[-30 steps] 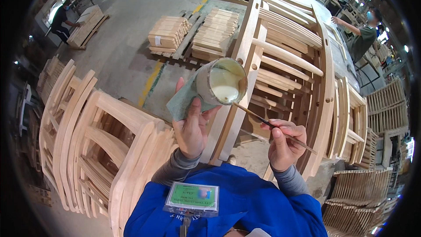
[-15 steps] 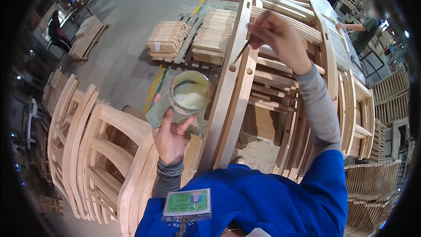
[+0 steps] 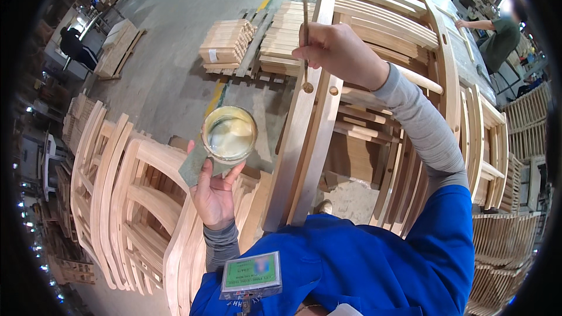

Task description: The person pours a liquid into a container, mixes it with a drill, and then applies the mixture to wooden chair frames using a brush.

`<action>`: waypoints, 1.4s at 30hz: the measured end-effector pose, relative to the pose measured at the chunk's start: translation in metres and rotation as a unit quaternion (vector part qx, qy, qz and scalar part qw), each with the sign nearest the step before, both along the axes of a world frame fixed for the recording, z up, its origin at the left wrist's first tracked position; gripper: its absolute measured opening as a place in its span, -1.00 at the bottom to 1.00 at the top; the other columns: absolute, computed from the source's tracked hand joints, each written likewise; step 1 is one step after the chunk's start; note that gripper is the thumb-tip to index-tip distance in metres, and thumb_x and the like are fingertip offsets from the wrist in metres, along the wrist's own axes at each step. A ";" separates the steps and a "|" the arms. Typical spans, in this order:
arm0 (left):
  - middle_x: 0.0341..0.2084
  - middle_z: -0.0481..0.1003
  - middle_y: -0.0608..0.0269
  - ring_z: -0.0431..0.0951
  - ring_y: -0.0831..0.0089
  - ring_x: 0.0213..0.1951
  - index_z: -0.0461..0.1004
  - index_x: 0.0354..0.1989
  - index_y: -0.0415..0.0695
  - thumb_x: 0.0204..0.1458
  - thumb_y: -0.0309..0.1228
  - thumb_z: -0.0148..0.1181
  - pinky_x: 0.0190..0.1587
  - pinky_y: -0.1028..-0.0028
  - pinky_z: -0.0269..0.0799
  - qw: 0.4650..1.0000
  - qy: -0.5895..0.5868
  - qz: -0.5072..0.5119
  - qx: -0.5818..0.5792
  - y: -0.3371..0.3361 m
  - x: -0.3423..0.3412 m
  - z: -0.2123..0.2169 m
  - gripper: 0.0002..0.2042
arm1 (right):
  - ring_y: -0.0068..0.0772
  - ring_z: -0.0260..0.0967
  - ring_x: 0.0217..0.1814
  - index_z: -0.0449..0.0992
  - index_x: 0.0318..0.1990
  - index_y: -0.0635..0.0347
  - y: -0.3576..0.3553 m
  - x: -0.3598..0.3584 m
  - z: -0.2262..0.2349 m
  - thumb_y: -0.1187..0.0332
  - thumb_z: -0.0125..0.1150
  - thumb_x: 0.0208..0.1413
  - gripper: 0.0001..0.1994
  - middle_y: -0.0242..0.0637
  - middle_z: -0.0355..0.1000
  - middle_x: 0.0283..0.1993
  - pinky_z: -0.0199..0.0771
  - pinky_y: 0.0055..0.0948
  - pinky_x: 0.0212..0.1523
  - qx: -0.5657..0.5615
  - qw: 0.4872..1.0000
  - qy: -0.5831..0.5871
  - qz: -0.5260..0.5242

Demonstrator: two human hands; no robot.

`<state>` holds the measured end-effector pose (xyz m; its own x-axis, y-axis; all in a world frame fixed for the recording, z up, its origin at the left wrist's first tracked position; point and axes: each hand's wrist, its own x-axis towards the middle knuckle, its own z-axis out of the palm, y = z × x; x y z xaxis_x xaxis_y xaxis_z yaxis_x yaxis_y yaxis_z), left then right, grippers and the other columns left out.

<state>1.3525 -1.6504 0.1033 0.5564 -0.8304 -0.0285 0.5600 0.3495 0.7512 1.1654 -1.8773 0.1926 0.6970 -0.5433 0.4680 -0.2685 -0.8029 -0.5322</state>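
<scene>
My left hand holds up a round tub from below, with creamy white, glue-like stuff inside. A grey-green sheet, perhaps sandpaper, is held in the same hand under the tub. In my right hand a thin dark stick is pinched upright. The stick's lower end is at a round hole in a long pale wooden rail. Another rail with a similar hole runs beside it. Whether the tip is inside the hole cannot be made out.
Slatted wooden frames are stacked to the right of the rails. Curved wooden chair parts stand at left. Cut wood pieces lie on pallets beyond. A co-worker stands at far right, another person at far left.
My left hand has lowered the tub leftward, away from the rail. My right hand has shifted left and down, and the stick has swung from slanted to nearly upright at the same hole.
</scene>
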 end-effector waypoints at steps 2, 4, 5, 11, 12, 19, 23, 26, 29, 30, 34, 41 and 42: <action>0.15 0.11 0.08 0.23 0.12 0.12 -0.05 0.23 -0.13 0.12 -0.52 -0.16 -0.01 0.04 0.39 1.000 -0.016 -0.003 0.000 0.001 0.001 -0.001 -0.52 | -0.50 0.34 -0.62 0.39 -0.45 0.31 0.010 0.000 0.006 0.39 0.16 0.00 -0.84 -0.26 0.34 -0.66 0.27 -0.53 -0.61 -0.017 0.999 0.051 0.002; 0.16 0.10 0.08 0.23 0.13 0.12 -0.05 0.23 -0.13 0.12 -0.51 -0.17 -0.01 0.04 0.39 1.000 -0.023 -0.007 0.003 0.001 0.000 -0.001 -0.52 | -0.36 0.35 -0.60 0.38 -0.46 0.31 0.014 0.002 0.010 0.38 0.17 -0.01 -0.83 -0.20 0.34 -0.65 0.28 -0.44 -0.58 -0.003 0.997 0.072 0.013; 0.16 0.10 0.08 0.23 0.13 0.13 -0.05 0.24 -0.13 0.12 -0.51 -0.17 -0.01 0.04 0.38 1.000 -0.026 -0.008 0.005 0.000 0.000 -0.001 -0.52 | -0.25 0.36 -0.58 0.39 -0.46 0.30 0.013 0.003 0.009 0.36 0.16 -0.02 -0.82 -0.16 0.35 -0.63 0.32 -0.37 -0.54 0.023 0.997 0.065 0.026; 0.17 0.08 0.06 0.21 0.13 0.13 -0.06 0.24 -0.13 0.12 -0.51 -0.17 -0.01 0.03 0.38 1.000 -0.019 0.006 0.009 0.002 0.000 0.002 -0.51 | -0.13 0.37 -0.57 0.38 -0.46 0.30 0.010 0.003 0.012 0.34 0.17 -0.03 -0.81 -0.13 0.36 -0.62 0.34 -0.31 -0.51 -0.009 0.996 0.087 -0.006; 0.17 0.07 0.06 0.21 0.13 0.14 -0.06 0.24 -0.13 0.12 -0.51 -0.17 -0.01 0.03 0.38 1.000 -0.019 0.005 0.006 0.002 0.000 0.001 -0.51 | -0.14 0.37 -0.57 0.38 -0.46 0.30 0.011 0.002 0.013 0.34 0.17 -0.03 -0.82 -0.13 0.36 -0.62 0.34 -0.31 -0.51 -0.016 0.996 0.090 -0.009; 0.11 0.13 -0.04 0.29 0.09 0.07 -0.13 0.25 -0.17 0.10 -0.54 -0.15 -0.06 0.02 0.43 1.000 -0.008 0.018 -0.019 0.002 0.001 0.003 -0.48 | -0.29 0.33 -0.62 0.39 -0.48 0.31 0.009 0.004 0.011 0.37 0.22 -0.06 -0.82 -0.20 0.35 -0.65 0.32 -0.43 -0.56 -0.027 0.996 0.084 -0.014; 0.10 0.14 -0.02 0.27 0.11 0.08 -0.12 0.25 -0.15 0.11 -0.53 -0.15 -0.05 0.02 0.41 1.000 -0.014 0.006 -0.017 0.001 0.000 0.006 -0.48 | -0.43 0.36 -0.62 0.41 -0.49 0.30 0.010 0.002 0.009 0.41 0.20 -0.06 -0.85 -0.25 0.38 -0.64 0.33 -0.51 -0.56 0.003 0.998 0.068 -0.018; 0.10 0.15 0.02 0.26 0.14 0.09 -0.10 0.25 -0.13 0.11 -0.52 -0.14 -0.05 0.02 0.41 1.000 -0.017 -0.010 -0.023 -0.002 -0.005 0.010 -0.49 | -0.46 0.39 -0.58 0.43 -0.48 0.31 0.009 -0.009 0.008 0.44 0.19 -0.06 -0.88 -0.23 0.40 -0.62 0.35 -0.52 -0.54 0.044 0.999 0.024 -0.014; 0.10 0.16 0.06 0.26 0.20 0.10 -0.07 0.24 -0.13 0.11 -0.52 -0.13 -0.07 0.10 0.45 0.999 -0.027 -0.020 -0.027 -0.004 -0.010 0.011 -0.49 | -0.53 0.40 -0.54 0.46 -0.44 0.32 0.020 -0.028 0.013 0.47 0.17 -0.05 -0.91 -0.25 0.42 -0.60 0.37 -0.54 -0.51 0.038 0.999 -0.014 -0.025; 0.10 0.16 0.07 0.27 0.22 0.09 -0.07 0.24 -0.13 0.11 -0.53 -0.12 -0.07 0.14 0.46 0.999 -0.038 -0.027 -0.027 -0.004 -0.011 0.010 -0.50 | -0.55 0.41 -0.53 0.47 -0.42 0.33 0.029 -0.033 0.014 0.48 0.16 -0.05 -0.92 -0.25 0.42 -0.59 0.38 -0.54 -0.50 0.033 0.999 -0.027 -0.030; 0.10 0.17 0.10 0.35 0.29 0.01 -0.05 0.24 -0.15 0.10 -0.53 -0.08 -0.10 0.30 0.50 0.995 -0.077 -0.040 -0.052 -0.002 -0.017 0.008 -0.49 | -0.41 0.46 -0.39 0.39 -0.53 0.39 0.102 -0.052 0.031 0.62 0.15 -0.07 -0.92 -0.11 0.47 -0.43 0.49 -0.55 -0.34 0.170 0.966 -0.180 -0.069; 0.04 0.25 0.06 0.35 0.32 0.00 -0.07 0.23 -0.25 0.10 -0.50 -0.04 -0.09 0.29 0.45 0.981 -0.135 0.010 -0.136 0.006 -0.045 0.003 -0.47 | -0.28 0.47 -0.34 0.33 -0.36 0.40 0.180 -0.066 -0.005 0.66 0.19 -0.10 -0.84 0.04 0.44 -0.35 0.53 -0.48 -0.38 0.104 0.946 -0.306 -0.022; 0.03 0.25 0.05 0.35 0.32 0.00 -0.08 0.23 -0.26 0.10 -0.50 -0.03 -0.08 0.29 0.43 0.980 -0.142 0.013 -0.136 0.009 -0.049 0.006 -0.46 | -0.27 0.47 -0.32 0.33 -0.36 0.40 0.188 -0.068 -0.010 0.66 0.20 -0.11 -0.83 0.04 0.44 -0.35 0.53 -0.47 -0.38 0.108 0.944 -0.311 -0.030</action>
